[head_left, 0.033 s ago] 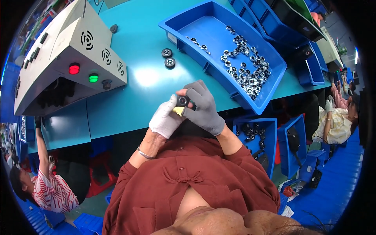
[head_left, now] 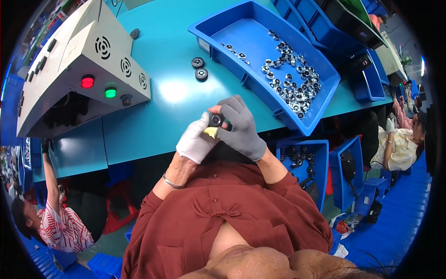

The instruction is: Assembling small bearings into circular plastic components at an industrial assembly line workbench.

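Our left hand (head_left: 194, 140) and right hand (head_left: 242, 128), both gloved, grip a black wheel (head_left: 215, 120) between them near the table's (head_left: 172, 107) near edge. Far right, a blue tray (head_left: 232, 33) holds silver-and-black parts (head_left: 304, 84), most heaped toward its right, near end. Nearer right, we see black parts (head_left: 298, 162) in a blue bin (head_left: 318, 151); two wheels (head_left: 201, 74) lie left of the tray.
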A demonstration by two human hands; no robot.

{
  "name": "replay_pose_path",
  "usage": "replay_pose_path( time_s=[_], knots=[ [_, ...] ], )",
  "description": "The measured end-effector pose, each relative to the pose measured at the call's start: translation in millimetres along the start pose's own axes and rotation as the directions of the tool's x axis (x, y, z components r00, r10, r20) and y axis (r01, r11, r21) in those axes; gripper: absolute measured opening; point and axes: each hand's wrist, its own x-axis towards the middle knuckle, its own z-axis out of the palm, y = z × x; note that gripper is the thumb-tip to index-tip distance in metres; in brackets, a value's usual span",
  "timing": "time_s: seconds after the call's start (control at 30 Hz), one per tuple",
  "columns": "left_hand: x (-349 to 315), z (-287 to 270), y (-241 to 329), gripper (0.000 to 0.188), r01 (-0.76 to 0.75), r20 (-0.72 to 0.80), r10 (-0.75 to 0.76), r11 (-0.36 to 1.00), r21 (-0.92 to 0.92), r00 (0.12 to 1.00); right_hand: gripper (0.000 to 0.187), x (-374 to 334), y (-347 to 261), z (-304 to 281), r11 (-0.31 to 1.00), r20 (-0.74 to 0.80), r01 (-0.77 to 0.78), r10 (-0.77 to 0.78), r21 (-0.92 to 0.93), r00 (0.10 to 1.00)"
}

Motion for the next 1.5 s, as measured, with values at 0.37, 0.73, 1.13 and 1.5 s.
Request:
replay_pose_path(
  time_s=[0.37,0.73,1.13,1.5],
  knots=[
    [-3.6,7.2,-5.4,0.043,-0.049,-0.178,0.062,0.996,0.074,0.982,0.042,-7.3,-2.4,4.8,0.969,-0.024,-0.115,0.124,0.218,0.992],
    [-3.9,9.2,-3.3,0.045,-0.223,-0.119,0.509,0.560,0.798,0.853,0.032,-12.6,-11.1,0.1,0.545,0.240,-0.570,0.560,0.615,0.793],
    [1.7,17.6,11.4,0.027,-0.057,-0.379,0.349,0.795,0.603,0.857,0.034,-12.3,-16.1,9.0,0.537,0.165,-0.504,0.557,0.676,0.814],
    [5.3,12.3,15.4,0.026,-0.096,-0.347,0.371,0.790,0.606,0.862,0.045,-10.4,-8.4,11.6,0.660,0.157,-0.491,0.500,0.568,0.852]
  ],
)
